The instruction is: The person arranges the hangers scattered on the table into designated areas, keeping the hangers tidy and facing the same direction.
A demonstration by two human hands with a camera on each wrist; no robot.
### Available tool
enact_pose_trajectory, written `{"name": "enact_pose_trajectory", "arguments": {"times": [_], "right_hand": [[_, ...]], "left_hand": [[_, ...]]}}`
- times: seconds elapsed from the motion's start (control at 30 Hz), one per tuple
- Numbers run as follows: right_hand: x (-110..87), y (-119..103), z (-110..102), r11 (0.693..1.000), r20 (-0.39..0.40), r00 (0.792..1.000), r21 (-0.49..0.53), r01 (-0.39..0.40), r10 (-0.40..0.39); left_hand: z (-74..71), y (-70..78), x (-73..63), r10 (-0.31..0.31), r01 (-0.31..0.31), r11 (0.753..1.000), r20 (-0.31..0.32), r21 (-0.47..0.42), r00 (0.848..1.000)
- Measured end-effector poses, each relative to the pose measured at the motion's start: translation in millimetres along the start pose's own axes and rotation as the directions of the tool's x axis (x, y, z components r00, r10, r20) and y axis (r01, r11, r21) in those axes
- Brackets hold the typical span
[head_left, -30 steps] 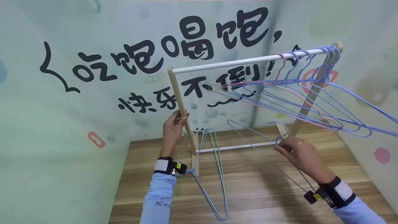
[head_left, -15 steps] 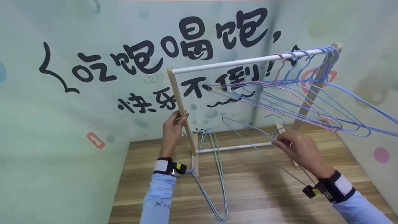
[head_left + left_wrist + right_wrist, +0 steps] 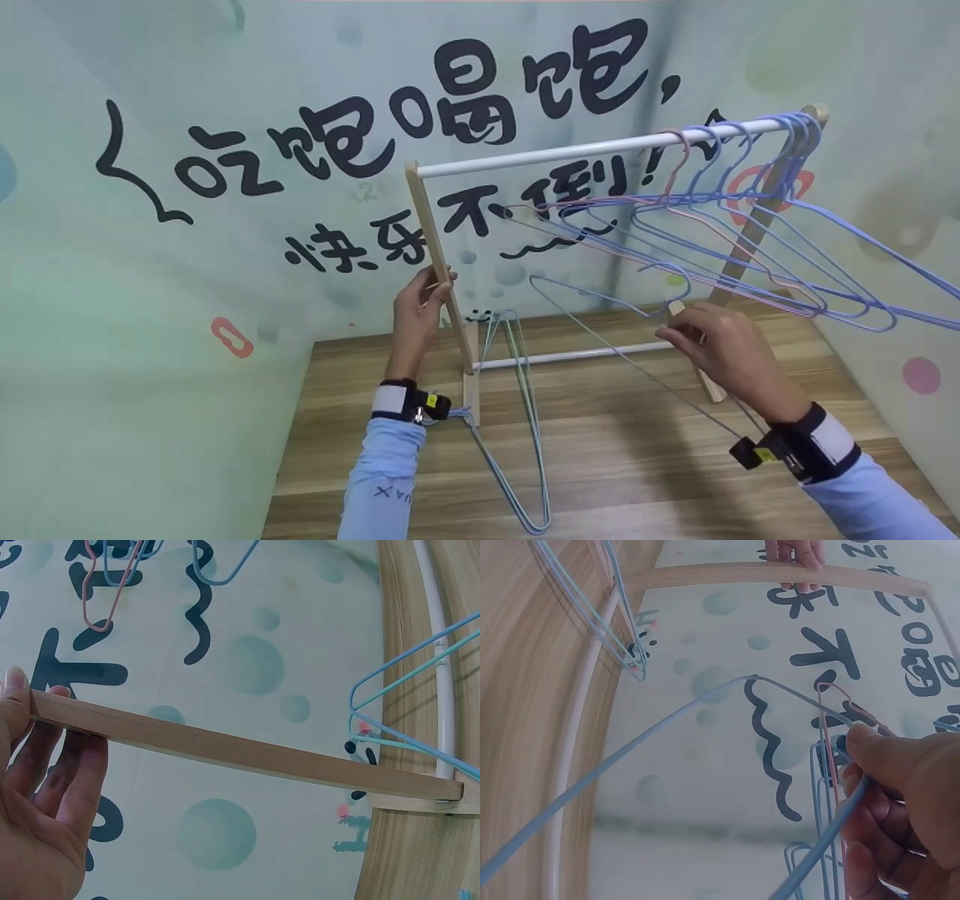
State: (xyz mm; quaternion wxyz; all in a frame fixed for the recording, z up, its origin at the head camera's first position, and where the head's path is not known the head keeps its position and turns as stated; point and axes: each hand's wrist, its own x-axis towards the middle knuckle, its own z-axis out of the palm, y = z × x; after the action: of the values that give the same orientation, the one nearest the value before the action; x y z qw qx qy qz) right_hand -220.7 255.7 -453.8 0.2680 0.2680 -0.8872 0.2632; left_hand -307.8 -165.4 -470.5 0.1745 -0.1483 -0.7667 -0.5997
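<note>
My left hand [image 3: 420, 311] grips the left wooden post [image 3: 427, 225] of a clothes rack, thumb on the near side and fingers behind, as the left wrist view also shows. With thumb and fingers, my right hand [image 3: 731, 356] pinches a blue wire clothes hanger [image 3: 630, 748] just below its hook. This hanger is held in the air below the hung hangers, hook up, its far corner pointing left. From the rack's white top bar [image 3: 540, 156] hang a pink hanger [image 3: 685, 150] and several blue hangers [image 3: 870, 233], toward the right end.
Several blue and green hangers [image 3: 535, 529] stand by the left post's foot, over the white lower bar [image 3: 570, 356]. The rack stands on a wood-grain floor [image 3: 600, 480]. Behind it is a pale green wall [image 3: 225, 300] with black lettering; another wall closes the right side.
My right hand has lifted the held hanger slightly, its hook rising and the far corner shifting up and left. The left hand stays on the post.
</note>
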Motion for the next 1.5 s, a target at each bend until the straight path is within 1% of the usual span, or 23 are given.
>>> {"name": "enact_pose_trajectory", "arguments": {"times": [0.33, 0.57, 0.8, 0.87, 1.07, 1.27, 1.5], "right_hand": [[4.7, -1, -4, 1.0, -0.002, 1.0, -0.009, 0.013, -0.013], [8.0, -2, -8, 0.999, -0.017, 0.999, -0.014, 0.037, -0.038], [9.5, -4, -14, 0.999, -0.023, 0.999, -0.004, 0.032, -0.032], [10.4, -5, -15, 0.999, -0.024, 0.999, -0.002, 0.033, -0.033], [12.9, -7, -15, 0.998, -0.043, 0.998, -0.037, 0.053, -0.055], [12.8, -7, -15, 0.998, -0.035, 0.999, -0.045, 0.039, -0.04], [14.2, -9, -16, 0.999, -0.038, 0.999, -0.034, 0.036, -0.037]], "left_hand": [[0.2, 0.8, -1.4, -0.017, 0.018, 0.999, -0.002, 0.031, 1.0], [0.8, 1.9, -1.0, -0.027, 0.027, 0.999, -0.003, 0.025, 1.0], [1.4, 1.9, 0.3, -0.009, 0.009, 1.0, 0.002, -0.019, 1.0], [1.2, 1.8, 0.2, -0.009, 0.009, 1.0, -0.001, -0.011, 1.0], [1.2, 2.2, -0.2, -0.007, 0.007, 1.0, -0.004, -0.004, 1.0], [0.8, 3.0, -0.4, -0.015, 0.015, 1.0, -0.004, 0.009, 1.0], [0.0, 2.2, -1.7, -0.007, 0.007, 1.0, 0.001, 0.004, 1.0]]}}
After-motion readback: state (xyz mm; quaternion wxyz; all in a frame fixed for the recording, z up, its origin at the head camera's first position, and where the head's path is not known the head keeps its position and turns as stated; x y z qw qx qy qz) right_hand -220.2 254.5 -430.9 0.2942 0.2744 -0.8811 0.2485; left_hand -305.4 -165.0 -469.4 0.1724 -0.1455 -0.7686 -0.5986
